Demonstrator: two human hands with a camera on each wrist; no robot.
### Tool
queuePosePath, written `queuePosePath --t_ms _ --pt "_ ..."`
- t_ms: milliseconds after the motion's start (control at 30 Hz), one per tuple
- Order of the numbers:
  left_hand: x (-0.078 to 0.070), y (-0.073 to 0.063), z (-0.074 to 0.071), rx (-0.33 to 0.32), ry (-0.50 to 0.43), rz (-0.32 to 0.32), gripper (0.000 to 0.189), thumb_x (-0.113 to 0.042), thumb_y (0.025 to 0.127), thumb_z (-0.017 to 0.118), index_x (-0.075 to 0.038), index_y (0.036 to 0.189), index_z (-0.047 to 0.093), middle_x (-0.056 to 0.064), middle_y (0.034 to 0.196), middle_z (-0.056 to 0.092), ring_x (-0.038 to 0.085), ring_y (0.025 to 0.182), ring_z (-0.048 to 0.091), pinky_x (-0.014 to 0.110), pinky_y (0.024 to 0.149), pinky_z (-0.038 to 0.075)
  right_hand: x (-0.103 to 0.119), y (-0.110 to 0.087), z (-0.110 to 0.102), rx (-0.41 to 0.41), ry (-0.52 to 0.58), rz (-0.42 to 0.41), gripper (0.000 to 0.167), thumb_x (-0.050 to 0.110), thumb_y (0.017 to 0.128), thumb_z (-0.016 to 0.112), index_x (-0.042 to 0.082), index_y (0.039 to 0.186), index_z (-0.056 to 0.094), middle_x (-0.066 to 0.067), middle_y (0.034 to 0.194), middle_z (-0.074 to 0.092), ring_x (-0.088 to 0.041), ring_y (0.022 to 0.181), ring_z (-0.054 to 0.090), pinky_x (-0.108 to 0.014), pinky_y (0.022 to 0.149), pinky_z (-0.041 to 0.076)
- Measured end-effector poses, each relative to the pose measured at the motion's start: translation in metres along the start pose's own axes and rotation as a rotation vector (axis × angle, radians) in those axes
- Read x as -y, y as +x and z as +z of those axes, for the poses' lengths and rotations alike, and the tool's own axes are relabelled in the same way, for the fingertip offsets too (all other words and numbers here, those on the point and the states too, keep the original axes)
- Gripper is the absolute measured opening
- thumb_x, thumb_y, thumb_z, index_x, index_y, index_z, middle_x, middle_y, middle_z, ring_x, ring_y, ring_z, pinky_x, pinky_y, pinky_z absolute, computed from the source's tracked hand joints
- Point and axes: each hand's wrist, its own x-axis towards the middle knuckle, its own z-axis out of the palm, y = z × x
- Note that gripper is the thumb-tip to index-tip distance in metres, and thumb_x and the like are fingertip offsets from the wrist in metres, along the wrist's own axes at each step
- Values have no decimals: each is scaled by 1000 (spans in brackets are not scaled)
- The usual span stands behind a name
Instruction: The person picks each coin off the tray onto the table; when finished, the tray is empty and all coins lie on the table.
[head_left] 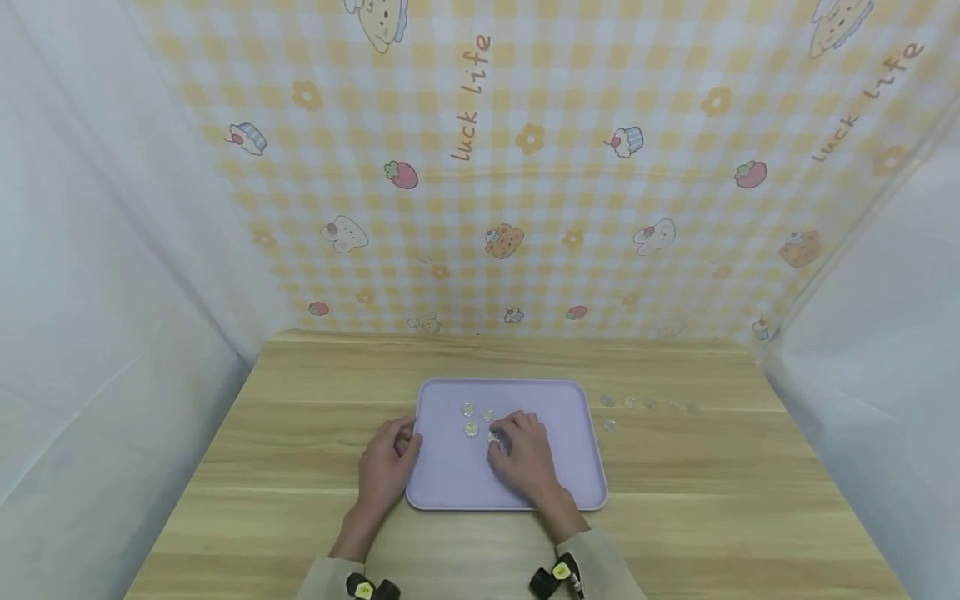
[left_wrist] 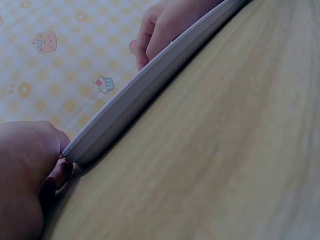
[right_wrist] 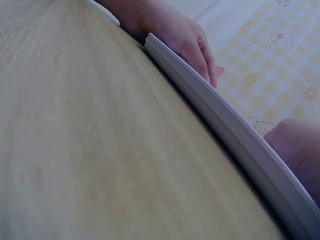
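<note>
A light purple tray [head_left: 450, 483] lies on the wooden table. My left hand [head_left: 388, 465] grips its left rim, thumb and curled fingers at the edge; in the left wrist view that hand [left_wrist: 25, 175] meets the tray's rim [left_wrist: 125, 102]. Over the middle of the tray, my right hand [head_left: 527, 458] pinches a small shiny coin-like disc [head_left: 492, 436] between thumb and fingers. Three similar discs [head_left: 471, 429] lie just left of it on the tray. The tray wall hides the discs in both wrist views.
Right of the tray, several more clear, shiny discs [head_left: 610, 426] lie on the wooden table [head_left: 690, 475], most in a row near the tray's back corner. A yellow checked cloth [head_left: 540, 192] hangs behind the table, with white sheets [head_left: 112, 292] at both sides.
</note>
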Motion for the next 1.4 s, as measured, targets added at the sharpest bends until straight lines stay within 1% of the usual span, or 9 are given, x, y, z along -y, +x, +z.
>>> queuePosePath --t_ms 100,200,367,500,733,967,1033,1233,1400 --pt "0 0 0 2 1 -1 30 -17 90 72 -10 120 69 0 90 69 8 65 53 21 56 44 0 0 -1 7 -6 11 20 18 77 73 15 96 75 3 93 63 -17 89 50 -34 80 38" --pt "0 0 1 -1 3 1 31 -17 90 72 -10 120 69 0 89 69 7 65 53 21 56 44 0 1 -2 27 5 47 19 19 78 74 15 96 74 2 95 65 -18 91 51 -35 82 38" --pt "0 -1 0 -2 5 4 30 -16 90 72 -10 119 69 1 89 69 7 64 53 21 56 44 2 2 -8 99 32 149 20 23 80 74 12 96 71 -1 94 65 -17 89 50 -38 85 38" --pt "-1 -1 0 0 8 1 31 -16 90 72 -9 119 69 1 89 68 7 65 53 21 56 44 4 5 -12 156 22 192 21 25 82 74 11 97 69 -1 93 64 -17 88 49 -37 84 37" --pt "-1 -1 -1 7 14 -4 31 -17 90 72 -9 120 69 1 90 69 7 65 53 21 57 44 2 5 -15 180 38 193 24 28 81 75 11 97 67 1 87 59 -16 84 45 -35 81 35" --pt "-1 -1 -2 -6 20 10 30 -16 90 72 -8 118 69 1 90 69 6 64 53 21 56 43 -5 2 -18 176 56 78 22 21 80 73 16 101 70 2 94 64 -14 86 47 -35 83 36" --pt "-1 -1 -2 -6 22 15 30 -16 90 72 -9 118 69 1 89 69 6 64 53 21 56 43 -6 3 -20 185 60 65 21 19 80 72 17 101 70 3 91 62 -13 84 46 -34 81 36" --pt "-2 -1 -2 -3 17 13 30 -16 89 72 -8 118 69 1 89 68 5 63 52 21 55 44 -4 8 -21 243 15 118 19 20 80 70 15 99 70 9 76 51 -11 76 42 -30 75 33" --pt "-3 -1 -1 2 8 -5 30 -16 90 72 -9 119 69 1 90 68 7 63 53 21 55 43 -1 14 -17 277 -22 176 22 22 73 69 13 93 69 4 78 59 -15 78 47 -37 80 40"
